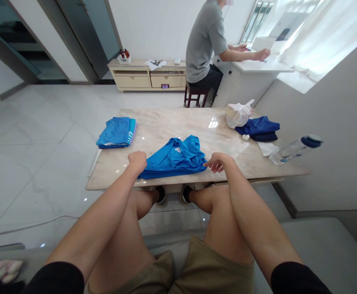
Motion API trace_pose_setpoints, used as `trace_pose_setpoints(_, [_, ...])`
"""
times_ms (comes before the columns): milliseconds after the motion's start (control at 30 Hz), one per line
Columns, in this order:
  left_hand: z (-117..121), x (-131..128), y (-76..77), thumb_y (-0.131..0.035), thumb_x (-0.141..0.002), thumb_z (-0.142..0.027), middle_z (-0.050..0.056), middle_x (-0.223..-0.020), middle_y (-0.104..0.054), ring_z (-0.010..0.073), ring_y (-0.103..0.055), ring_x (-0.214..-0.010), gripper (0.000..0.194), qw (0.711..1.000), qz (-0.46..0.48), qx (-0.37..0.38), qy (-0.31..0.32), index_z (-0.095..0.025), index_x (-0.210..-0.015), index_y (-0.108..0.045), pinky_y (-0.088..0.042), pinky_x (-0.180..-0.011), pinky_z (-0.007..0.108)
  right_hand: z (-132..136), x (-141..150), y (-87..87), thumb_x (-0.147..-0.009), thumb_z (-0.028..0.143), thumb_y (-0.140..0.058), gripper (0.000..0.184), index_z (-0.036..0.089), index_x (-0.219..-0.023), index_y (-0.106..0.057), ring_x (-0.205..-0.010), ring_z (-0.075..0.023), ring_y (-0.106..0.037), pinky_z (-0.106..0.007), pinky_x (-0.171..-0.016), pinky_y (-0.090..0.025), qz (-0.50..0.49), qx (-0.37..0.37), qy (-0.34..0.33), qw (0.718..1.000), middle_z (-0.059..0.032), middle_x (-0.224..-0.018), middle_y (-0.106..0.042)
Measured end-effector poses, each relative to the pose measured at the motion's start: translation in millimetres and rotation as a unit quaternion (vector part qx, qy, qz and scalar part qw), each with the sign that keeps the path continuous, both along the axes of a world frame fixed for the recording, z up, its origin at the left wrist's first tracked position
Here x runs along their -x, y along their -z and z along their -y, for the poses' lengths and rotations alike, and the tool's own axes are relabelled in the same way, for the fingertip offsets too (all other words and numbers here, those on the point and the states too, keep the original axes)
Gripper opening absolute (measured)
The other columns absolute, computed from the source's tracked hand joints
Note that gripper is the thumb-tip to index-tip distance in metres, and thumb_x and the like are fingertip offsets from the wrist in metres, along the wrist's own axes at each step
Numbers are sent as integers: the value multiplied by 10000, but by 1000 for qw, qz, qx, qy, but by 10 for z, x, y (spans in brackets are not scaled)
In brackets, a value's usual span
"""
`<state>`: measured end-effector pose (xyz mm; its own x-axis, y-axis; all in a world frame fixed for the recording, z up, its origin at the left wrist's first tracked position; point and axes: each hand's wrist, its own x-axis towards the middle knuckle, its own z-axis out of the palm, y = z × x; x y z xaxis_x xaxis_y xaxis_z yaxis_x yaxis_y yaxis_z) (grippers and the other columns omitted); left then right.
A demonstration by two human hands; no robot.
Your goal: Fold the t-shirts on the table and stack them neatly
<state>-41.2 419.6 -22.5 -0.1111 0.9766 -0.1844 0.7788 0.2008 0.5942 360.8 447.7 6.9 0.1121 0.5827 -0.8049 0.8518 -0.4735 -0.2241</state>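
A bright blue shirt [178, 157] with a small white print lies bunched on the marble-patterned table, its lower edge spread along the table's near side. My left hand [137, 161] is closed at the shirt's left end, fingertips hidden behind the fist. At the opposite end, my right hand [220, 162] pinches the shirt's right edge between thumb and forefinger, the other fingers curled loosely. To the left sits a stack of folded blue clothes [114, 131], apart from both hands.
On the table's [166, 118] right side are a white plastic bag [239, 114], dark blue cloth [259, 127], a crumpled tissue [246, 137] and a clear water bottle [295, 150]. Beyond, a person in grey [204, 41] sits on a stool by a white desk [258, 66]. A low cabinet [132, 79] lines the wall.
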Motion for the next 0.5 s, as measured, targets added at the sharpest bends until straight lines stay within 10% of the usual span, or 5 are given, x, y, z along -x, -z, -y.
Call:
trace_pose_setpoints(233, [-160,-808,107,-958,-673,-338,108,-1133,-774,347,-703,-1187,420,971,12,-34,236,-275,-1047,-775,-523,-1030,358,-100,296,246,-629,313,-1079,430,183,-878,-754,-884,-292,-811,-310,-737,-627,8,-180,-72,981,-77,-785,-782])
trace_pose_setpoints(500, [-34,-1507,362,-968,-568,-224,-34,-491,-473,242,-620,-604,460,969,109,-10,221,-275,-498,-516,-493,-690,313,-166,588,429,-859,498,-934,367,195,-764,-750,-864,-325,-817,-343,-747,-632,-45,-230,-68,970,-133,-739,-777])
